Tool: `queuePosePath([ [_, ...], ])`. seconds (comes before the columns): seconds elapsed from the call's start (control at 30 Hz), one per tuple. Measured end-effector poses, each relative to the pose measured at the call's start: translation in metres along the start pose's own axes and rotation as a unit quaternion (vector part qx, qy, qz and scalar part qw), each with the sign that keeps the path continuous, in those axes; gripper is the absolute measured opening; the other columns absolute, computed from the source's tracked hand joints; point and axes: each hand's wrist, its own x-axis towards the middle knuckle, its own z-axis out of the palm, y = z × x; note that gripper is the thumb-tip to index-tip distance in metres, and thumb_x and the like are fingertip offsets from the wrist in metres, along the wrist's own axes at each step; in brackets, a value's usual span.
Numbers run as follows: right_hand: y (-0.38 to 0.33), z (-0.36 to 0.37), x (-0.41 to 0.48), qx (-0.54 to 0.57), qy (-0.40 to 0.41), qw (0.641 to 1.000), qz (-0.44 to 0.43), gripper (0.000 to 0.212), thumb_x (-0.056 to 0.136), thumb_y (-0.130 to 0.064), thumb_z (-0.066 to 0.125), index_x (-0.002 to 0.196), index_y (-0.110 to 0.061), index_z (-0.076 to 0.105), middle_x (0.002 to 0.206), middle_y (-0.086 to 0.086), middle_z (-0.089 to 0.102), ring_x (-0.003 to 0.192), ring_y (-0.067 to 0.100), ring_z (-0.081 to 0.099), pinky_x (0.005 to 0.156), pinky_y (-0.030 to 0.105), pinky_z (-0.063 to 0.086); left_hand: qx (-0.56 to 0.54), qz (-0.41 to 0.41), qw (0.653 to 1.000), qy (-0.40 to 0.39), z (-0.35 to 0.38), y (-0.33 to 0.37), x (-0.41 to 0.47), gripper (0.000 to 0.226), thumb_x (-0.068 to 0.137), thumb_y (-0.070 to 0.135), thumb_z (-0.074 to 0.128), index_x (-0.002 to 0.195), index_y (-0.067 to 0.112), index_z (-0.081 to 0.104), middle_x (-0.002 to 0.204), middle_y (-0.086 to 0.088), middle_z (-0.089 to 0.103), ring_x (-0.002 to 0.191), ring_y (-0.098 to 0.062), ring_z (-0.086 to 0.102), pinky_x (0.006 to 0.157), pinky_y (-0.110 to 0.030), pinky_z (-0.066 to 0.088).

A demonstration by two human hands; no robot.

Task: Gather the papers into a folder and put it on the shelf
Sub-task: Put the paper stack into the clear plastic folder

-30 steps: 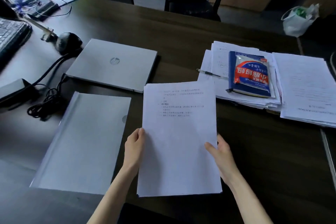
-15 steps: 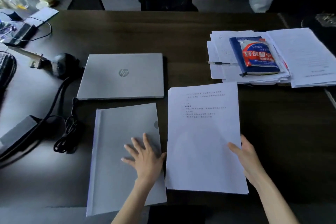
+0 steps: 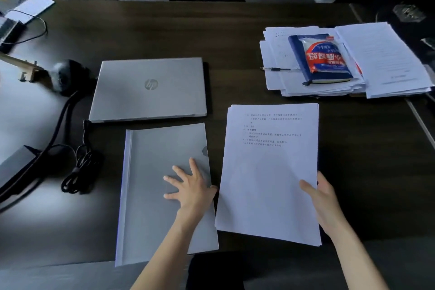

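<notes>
Left hand [image 3: 190, 187] flat, fingers spread, on clear folder [image 3: 162, 195] lying just right-front of closed HP laptop [image 3: 150, 88]. Right hand [image 3: 323, 200] grips right edge of paper stack [image 3: 268, 172], beside folder's open edge. Bare tabletop [image 3: 372, 160] right of stack.

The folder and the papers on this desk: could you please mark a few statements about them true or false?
1. The left hand lies flat on the closed folder. True.
2. The right hand grips the paper stack at its right edge. True.
3. The paper stack is already inside the folder. False: it lies beside the folder, to its right.
4. The laptop is open. False: its lid is shut.
5. A snack packet lies on a blue notebook atop the far papers. True.
</notes>
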Motion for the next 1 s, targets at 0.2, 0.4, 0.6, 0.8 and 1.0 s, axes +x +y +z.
queuePosePath([
  [0.2,-0.007,-0.003,0.0,-0.011,-0.023,1.0,0.002,0.034,0.09,-0.006,0.05,0.12,-0.023,0.053,0.108,0.0,0.065,0.099,0.02,0.062,0.079,0.037,0.049,-0.11,0.088,0.99,-0.001,-0.03,-0.032,-0.006,0.016,0.086,0.024,0.041,0.099,0.015,0.038,0.102,-0.019,0.061,0.092,-0.037,0.047,0.076,-0.039,0.042],
  [0.4,0.005,0.033,-0.002,-0.018,-0.07,0.997,0.022,0.033,0.09,-0.005,0.05,0.114,-0.027,0.057,0.108,-0.001,0.067,0.1,0.019,0.063,0.082,0.036,0.05,-0.123,0.128,0.979,0.103,-0.038,-0.05,-0.023,0.043,0.092,0.004,0.026,0.134,0.005,0.035,0.062,-0.01,0.051,0.064,-0.025,0.045,0.059,-0.036,0.035],
  [0.6,0.018,0.091,-0.007,-0.045,-0.113,0.992,0.021,0.034,0.09,-0.001,0.047,0.112,-0.025,0.055,0.107,-0.006,0.065,0.1,0.009,0.061,0.085,0.027,0.05,-0.145,0.143,0.966,0.156,-0.053,-0.048,-0.041,0.044,0.092,0.002,0.029,0.136,0.004,0.033,0.051,0.002,0.039,0.049,-0.013,0.034,0.041,-0.022,0.031],
  [0.8,0.026,0.132,-0.008,-0.093,-0.139,0.986,0.028,0.034,0.087,-0.004,0.049,0.116,-0.017,0.059,0.11,-0.003,0.067,0.102,0.014,0.063,0.09,0.034,0.051,-0.166,0.141,0.966,0.137,-0.053,-0.044,-0.049,0.045,0.094,0.008,0.03,0.14,0.01,0.027,0.058,0.006,0.041,0.049,-0.011,0.038,0.041,-0.017,0.035],
  [1.0,0.024,0.158,-0.01,-0.129,-0.145,0.98,0.037,0.029,0.09,-0.012,0.048,0.114,-0.027,0.053,0.102,-0.013,0.06,0.094,0.003,0.056,0.074,0.022,0.046,-0.153,0.123,0.974,0.108,-0.055,-0.04,-0.051,0.051,0.095,0.014,0.033,0.143,0.014,0.016,0.1,-0.009,0.066,0.051,-0.009,0.04,0.052,-0.015,0.034],
])
